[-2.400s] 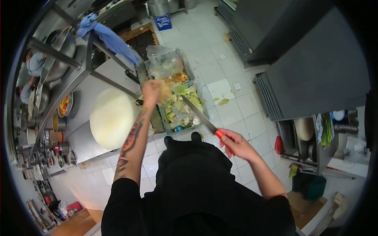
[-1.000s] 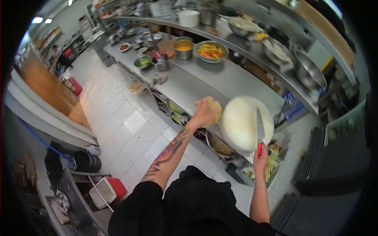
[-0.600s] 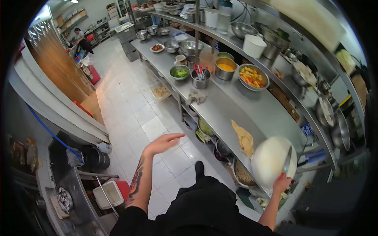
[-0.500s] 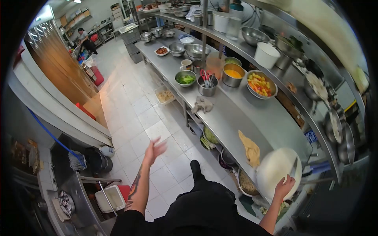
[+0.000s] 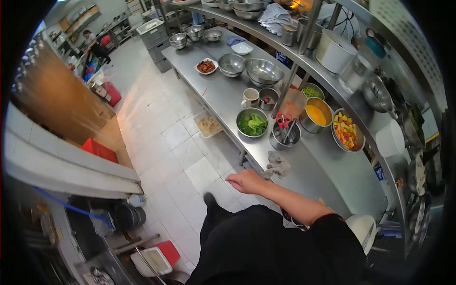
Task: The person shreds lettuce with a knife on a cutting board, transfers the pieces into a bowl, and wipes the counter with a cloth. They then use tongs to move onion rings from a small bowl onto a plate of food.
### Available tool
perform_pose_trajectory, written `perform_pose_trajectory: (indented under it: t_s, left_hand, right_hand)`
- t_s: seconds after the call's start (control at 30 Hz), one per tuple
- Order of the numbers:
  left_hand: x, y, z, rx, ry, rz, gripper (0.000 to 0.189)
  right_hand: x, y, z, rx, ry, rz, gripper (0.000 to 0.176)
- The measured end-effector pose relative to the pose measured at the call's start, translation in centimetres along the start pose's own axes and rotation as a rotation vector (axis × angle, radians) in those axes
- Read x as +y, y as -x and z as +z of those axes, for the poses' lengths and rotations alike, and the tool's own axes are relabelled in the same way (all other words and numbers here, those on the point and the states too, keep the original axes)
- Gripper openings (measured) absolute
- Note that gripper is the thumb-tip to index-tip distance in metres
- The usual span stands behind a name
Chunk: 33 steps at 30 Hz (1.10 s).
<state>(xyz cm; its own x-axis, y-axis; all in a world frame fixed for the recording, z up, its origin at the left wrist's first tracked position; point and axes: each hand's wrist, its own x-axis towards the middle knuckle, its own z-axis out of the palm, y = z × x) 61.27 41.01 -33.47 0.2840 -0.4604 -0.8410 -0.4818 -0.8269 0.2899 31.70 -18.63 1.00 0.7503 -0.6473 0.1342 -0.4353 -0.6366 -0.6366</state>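
Observation:
My right hand (image 5: 247, 181) is held over the tiled floor beside the steel worktable (image 5: 308, 173), fingers loosely curled and nothing visible in them. Just right of it, a crumpled grey cloth (image 5: 277, 164) lies at the table's edge; the hand appears apart from it. Behind the cloth stands a steel container (image 5: 285, 140) with red-handled scissors (image 5: 283, 120) and other utensils. A steel bowl of green vegetables (image 5: 252, 123) is to its left. My left hand is out of view. The round white cutting board (image 5: 362, 228) is partly covered by my right sleeve.
Farther along the table are a white mug (image 5: 250, 98), a pot of orange liquid (image 5: 317, 116) and a bowl of cut fruit (image 5: 348, 130). A clear tub (image 5: 207, 124) sits low beside the table. A red-and-white bin (image 5: 152, 261) stands lower left. Another person (image 5: 95, 47) is far back.
My left hand has left the view. My right hand has moved from the cutting board to beside the grey cloth. The view has shifted forward along the table.

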Motion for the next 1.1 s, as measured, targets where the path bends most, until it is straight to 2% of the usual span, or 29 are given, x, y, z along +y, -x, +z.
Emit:
perform_pose_trajectory:
  t_s: [0.07,0.13,0.17,0.23,0.27,0.3,0.37,0.4,0.43,0.47,0.5,0.53,0.57,0.6,0.63,0.7,0.73,0.77,0.83,0.9,0.97,1.03,1.1]
  left_hand:
    - [3.1,-4.0,-4.1,0.007,0.025,0.035,0.049]
    - [5.8,-8.2,-9.8,0.012,0.016,0.09,0.048]
    - [7.1,-10.3,-13.0,0.009,-0.001,0.118,0.048]
    - [9.4,-14.3,-19.6,0.01,-0.055,0.156,0.048]
    - [10.3,-16.5,-23.5,0.012,-0.103,0.175,0.048]
    - [11.5,-19.1,-27.8,0.019,-0.155,0.196,0.049]
    - [12.4,-25.5,-37.6,0.052,-0.35,0.213,0.049]
    - [13.3,-29.5,-42.9,0.068,-0.502,0.218,0.049]
    - [19.5,-27.4,-50.0,0.104,-0.483,0.069,0.049]
    - [19.4,-32.1,-55.0,0.278,-0.667,0.21,0.051]
    - [22.2,-35.0,-60.8,0.269,-0.569,0.122,0.05]
    - [26.8,-34.0,-65.1,0.488,-0.529,0.337,0.043]
    - [31.2,-34.4,-68.6,0.584,-0.379,0.432,0.04]
    - [34.8,-35.5,-71.7,0.676,-0.225,0.524,0.038]
    - [38.1,-37.0,-74.3,0.63,-0.128,0.512,0.039]
    - [45.5,-38.7,-77.3,0.586,-0.026,0.496,0.041]
    - [49.5,-37.6,-77.2,0.562,0.017,0.511,0.042]
    - [52.3,-36.6,-76.5,0.533,0.06,0.517,0.043]
    - [54.7,-38.8,-75.0,0.403,-0.026,0.605,0.047]
    - [56.6,-40.6,-72.9,0.383,-0.045,0.784,0.05]
    - [58.0,-41.9,-72.3,0.286,0.079,0.753,0.051]
    - [59.7,-42.9,-72.9,0.269,0.099,0.754,0.049]
    - [63.5,-43.1,-75.1,0.141,0.258,0.47,0.048]
  right_hand:
    - [0.0,-6.2,-0.6,0.036,-0.013,-0.003,0.016]
    - [0.2,-11.0,-0.2,0.181,-0.274,0.264,0.019]
    - [1.0,-12.5,1.2,0.196,-0.278,0.286,0.019]
    - [2.8,-14.8,3.5,0.598,-0.313,0.415,0.024]
    - [2.7,-15.2,3.8,0.62,-0.281,0.511,0.017]
    - [2.3,-16.0,3.5,0.634,-0.282,0.51,0.017]
    - [2.1,-16.5,3.5,0.391,0.182,0.417,0.018]
    - [2.9,-16.3,4.4,0.396,0.183,0.429,0.018]
    - [4.4,-16.5,5.7,0.376,0.22,0.409,0.018]
    - [5.7,-17.5,6.2,0.36,0.257,0.388,0.019]
    - [6.3,-19.1,5.8,0.372,0.261,0.394,0.019]
    - [6.5,-21.0,4.9,0.418,0.098,0.503,0.02]
    - [7.0,-22.7,4.4,0.461,-0.07,0.608,0.022]
    - [9.4,-24.6,4.5,0.522,-0.067,0.538,0.02]
    - [11.3,-26.9,4.4,0.529,-0.068,0.54,0.02]
    - [15.4,-31.9,3.9,0.727,-0.5,0.707,0.02]
    - [17.8,-34.4,3.2,0.681,-0.628,0.763,0.028]
    - [20.0,-37.0,2.6,0.666,-0.634,0.772,0.028]
    - [23.6,-42.3,1.4,0.8,-0.897,0.809,0.039]
    - [27.8,-47.1,0.2,0.807,-0.949,0.873,0.044]
    - [30.5,-50.3,-0.5,0.813,-1.0,0.957,0.049]
    - [32.8,-52.8,-1.4,0.954,-1.117,1.078,0.048]
    - [35.1,-53.6,-1.1,0.972,-1.153,1.083,0.045]
